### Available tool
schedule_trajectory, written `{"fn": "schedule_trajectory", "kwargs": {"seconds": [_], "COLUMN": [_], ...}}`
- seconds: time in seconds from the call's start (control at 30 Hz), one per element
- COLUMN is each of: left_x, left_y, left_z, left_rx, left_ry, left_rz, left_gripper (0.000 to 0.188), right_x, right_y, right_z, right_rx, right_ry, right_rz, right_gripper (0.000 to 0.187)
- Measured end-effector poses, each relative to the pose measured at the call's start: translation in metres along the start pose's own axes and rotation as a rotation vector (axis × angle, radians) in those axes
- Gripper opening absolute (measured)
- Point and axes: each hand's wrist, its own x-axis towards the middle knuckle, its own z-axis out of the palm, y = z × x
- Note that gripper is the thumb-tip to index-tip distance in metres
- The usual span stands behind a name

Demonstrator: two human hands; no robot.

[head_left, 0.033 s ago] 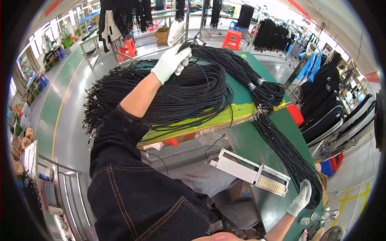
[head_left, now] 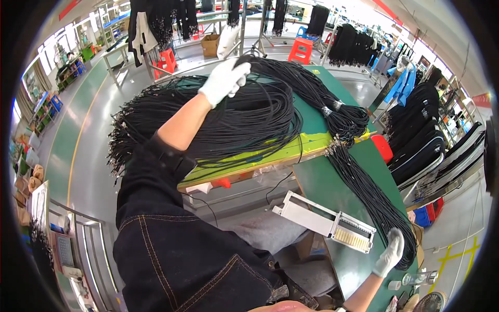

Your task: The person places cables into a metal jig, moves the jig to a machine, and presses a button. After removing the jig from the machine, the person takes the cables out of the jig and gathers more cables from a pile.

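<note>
My left hand (head_left: 227, 80), in a white glove, is closed on a black cable (head_left: 248, 61) at the far edge of a large heap of black cables (head_left: 249, 122). The fingers hide part of the cable they grip. Over at the lower right, my gloved right hand (head_left: 391, 254) is open, its fingers loosely extended beside the looped end of a long black cable bundle (head_left: 364, 190). Left of that hand, a white frame-like tray (head_left: 309, 216) with a row of cream-coloured pieces sits tilted, overhanging the green table (head_left: 325, 182).
Another tied cable bundle (head_left: 306, 83) lies along the far right of the table. A clear cup (head_left: 421, 278), a white roll (head_left: 394, 285) and a small fan (head_left: 432, 301) stand at the lower right. Red stools (head_left: 300, 50) and racks of hanging black cables (head_left: 351, 47) are beyond.
My left hand has shifted slightly, and the cable loop above its fingertips has dropped lower. My right hand has risen a little, with its fingers spreading.
</note>
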Motion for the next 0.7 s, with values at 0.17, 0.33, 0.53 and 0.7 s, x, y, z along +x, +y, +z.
{"fn": "schedule_trajectory", "kwargs": {"seconds": [0.17, 0.33, 0.53, 0.7], "left_x": [0.028, 0.033, -0.011, -0.060], "left_y": [-0.037, -0.020, 0.033, 0.005], "left_z": [0.001, 0.000, -0.006, 0.057], "left_rx": [0.067, -0.129, -0.248, -0.024], "left_ry": [-0.078, -0.008, -0.012, -0.142], "left_rz": [-0.057, 0.083, 0.308, 0.443], "left_gripper": [0.022, 0.022, 0.020, 0.021], "right_x": [-0.002, -0.012, -0.011, -0.017], "right_y": [-0.050, -0.049, -0.054, -0.066], "right_z": [0.104, 0.137, 0.158, 0.229], "right_rx": [-0.078, -0.114, 0.028, 0.212], "right_ry": [-0.354, -0.584, -0.595, -0.794], "right_rz": [0.042, 0.199, 0.328, 0.265], "right_gripper": [0.026, 0.026, 0.033, 0.046]}}
